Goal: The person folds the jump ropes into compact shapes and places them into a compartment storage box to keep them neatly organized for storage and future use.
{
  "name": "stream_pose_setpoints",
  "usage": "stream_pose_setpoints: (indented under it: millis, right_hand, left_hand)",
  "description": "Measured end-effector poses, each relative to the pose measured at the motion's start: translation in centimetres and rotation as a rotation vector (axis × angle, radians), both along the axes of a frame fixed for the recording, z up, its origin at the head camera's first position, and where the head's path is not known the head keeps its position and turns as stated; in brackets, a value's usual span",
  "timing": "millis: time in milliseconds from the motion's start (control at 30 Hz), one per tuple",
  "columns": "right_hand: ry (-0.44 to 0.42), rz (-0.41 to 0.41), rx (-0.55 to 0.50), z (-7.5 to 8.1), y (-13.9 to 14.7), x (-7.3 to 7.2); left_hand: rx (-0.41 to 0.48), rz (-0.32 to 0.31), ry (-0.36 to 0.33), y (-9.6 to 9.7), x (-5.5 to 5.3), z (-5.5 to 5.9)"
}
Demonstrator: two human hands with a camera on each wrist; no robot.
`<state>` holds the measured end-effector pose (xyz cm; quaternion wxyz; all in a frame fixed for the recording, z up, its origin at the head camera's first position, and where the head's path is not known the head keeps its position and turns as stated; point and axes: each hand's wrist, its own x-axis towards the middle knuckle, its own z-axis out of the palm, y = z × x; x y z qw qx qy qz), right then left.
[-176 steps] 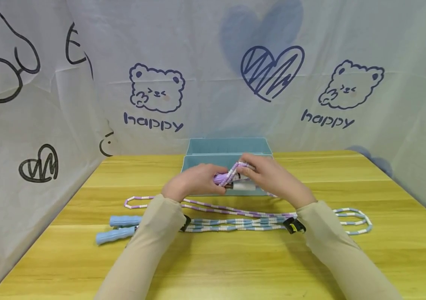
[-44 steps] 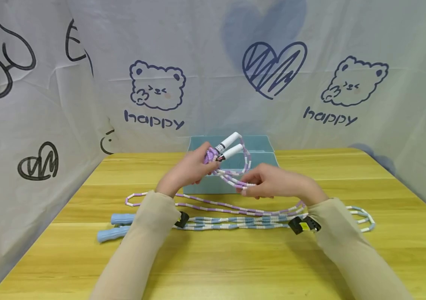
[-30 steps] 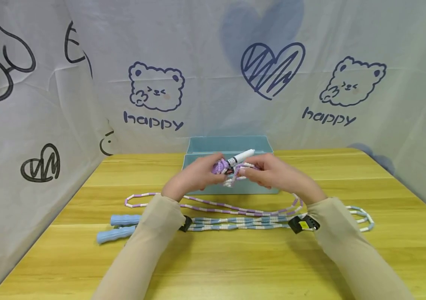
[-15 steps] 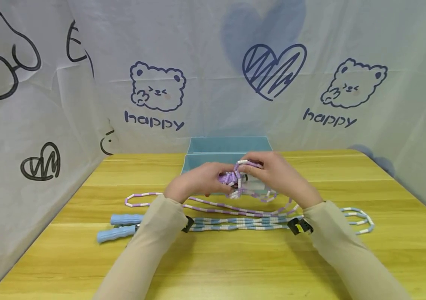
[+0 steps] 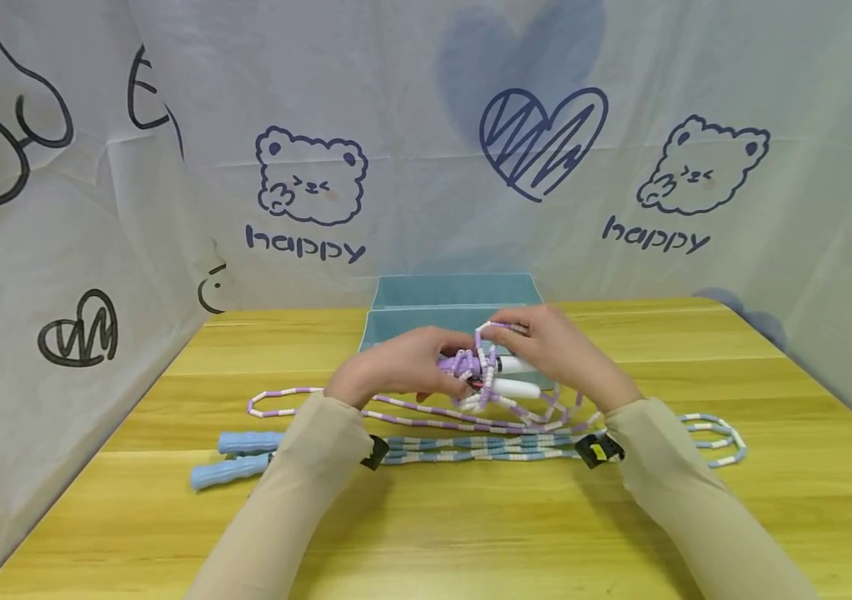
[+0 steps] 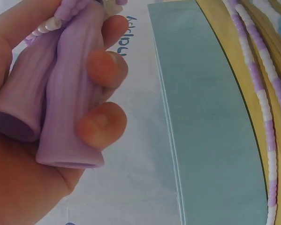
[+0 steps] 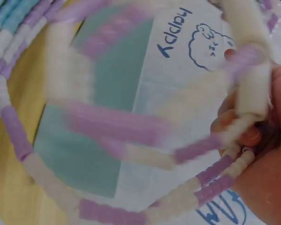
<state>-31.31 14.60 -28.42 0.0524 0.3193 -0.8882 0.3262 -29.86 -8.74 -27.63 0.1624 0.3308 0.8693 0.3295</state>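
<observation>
My left hand [image 5: 403, 362] grips both purple handles [image 6: 77, 89] of a beaded jump rope, its fingers curled round them above the table. White end sections [image 5: 516, 388] of the handles point right. Turns of the purple-and-white beaded cord [image 5: 484, 379] lie round the handles beside my left thumb. My right hand [image 5: 555, 346] pinches the cord just above and to the right of the handles. In the right wrist view, cord loops [image 7: 117, 126] hang blurred near that hand. The rest of the cord [image 5: 426, 408] trails over the table in a long loop.
A light blue jump rope lies in front, its handles [image 5: 231, 472] at left and its folded blue-and-white cord [image 5: 471, 454] stretching right under my wrists. Behind my hands stands a teal box [image 5: 426, 321] against the printed cloth backdrop [image 5: 426, 183].
My right hand has moved from below right of the handles, past them, to above right. The handles have tipped from slanting up to nearly level. More cord circles them than several seconds ago.
</observation>
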Motion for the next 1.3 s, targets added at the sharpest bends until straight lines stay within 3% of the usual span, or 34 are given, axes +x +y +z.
stream_pose_setpoints:
  millis: [233,333,600,767,1033,1300]
  right_hand:
    - [-0.064,0.001,0.015,-0.6,-0.1,-0.5]
    - [-0.09,-0.01,0.03,-0.8,0.1,-0.7]
    - [-0.144,-0.06,-0.028,-1.6,0.6,-1.3]
    - [-0.145,-0.071,-0.045,-1.7,1.1,-1.5]
    - [-0.203,-0.01,-0.113,-2.5,1.9,-2.6]
    - [-0.277,0.088,-0.244,-2.9,2.2,-2.7]
  left_hand:
    - [0.106,0.046,-0.108,-0.1,0.0,-0.2]
    - [0.108,0.041,-0.135,-0.2,0.1,-0.3]
    - [0.042,-0.132,-0.082,-0.3,0.2,-0.3]
    - [0.086,-0.092,-0.102,-0.5,0.2,0.0]
    - [0.186,-0.034,-0.185,-1.2,-0.1,0.0]
    - [0.371,-0.045,-0.266,-2.2,-0.7,-0.2]
